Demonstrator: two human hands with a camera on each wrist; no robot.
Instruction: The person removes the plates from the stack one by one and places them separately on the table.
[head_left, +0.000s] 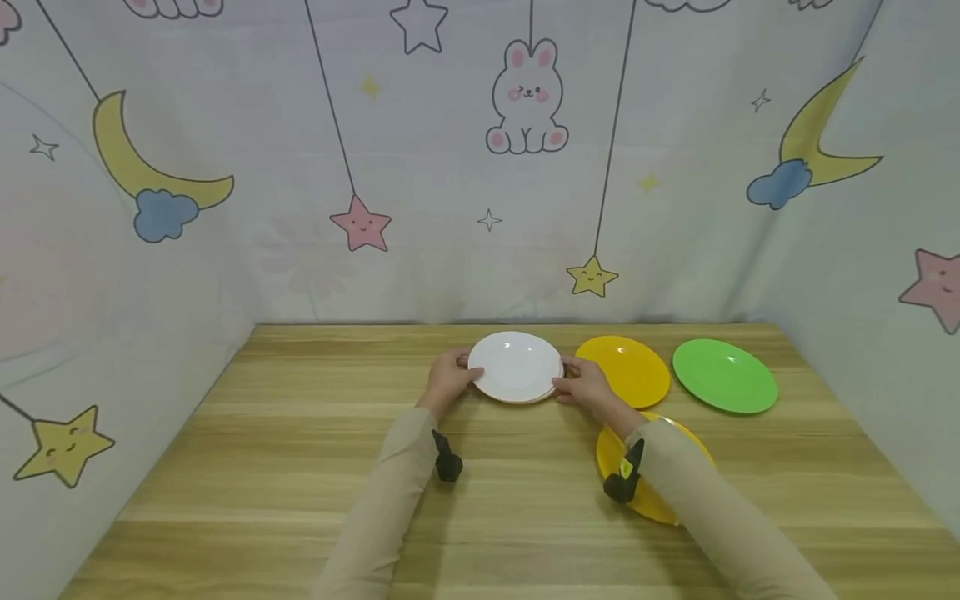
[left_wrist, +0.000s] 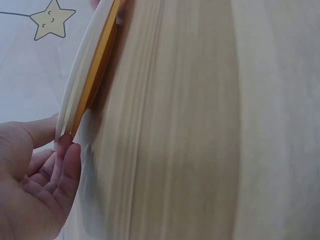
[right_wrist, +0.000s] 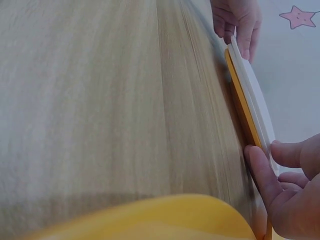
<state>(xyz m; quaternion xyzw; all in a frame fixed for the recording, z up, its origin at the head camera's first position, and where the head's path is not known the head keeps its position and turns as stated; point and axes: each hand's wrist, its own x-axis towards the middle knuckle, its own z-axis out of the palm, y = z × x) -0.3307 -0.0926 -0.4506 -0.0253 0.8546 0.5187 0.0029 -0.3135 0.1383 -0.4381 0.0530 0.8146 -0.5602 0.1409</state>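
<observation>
Both hands hold a small stack of plates by its opposite edges near the table's back, a white plate on top. The left hand pinches the left edge, thumb on the rim and fingers beneath. On the right edge the right hand has its thumb above and fingers under the rim. From the side, the left wrist view shows white rims over an orange-yellow plate; the right wrist view shows the same yellow edge below the white.
A yellow plate lies just right of the stack, with a green plate beyond it. Another yellow plate lies nearer, partly under the right forearm. A patterned curtain stands behind the wooden table.
</observation>
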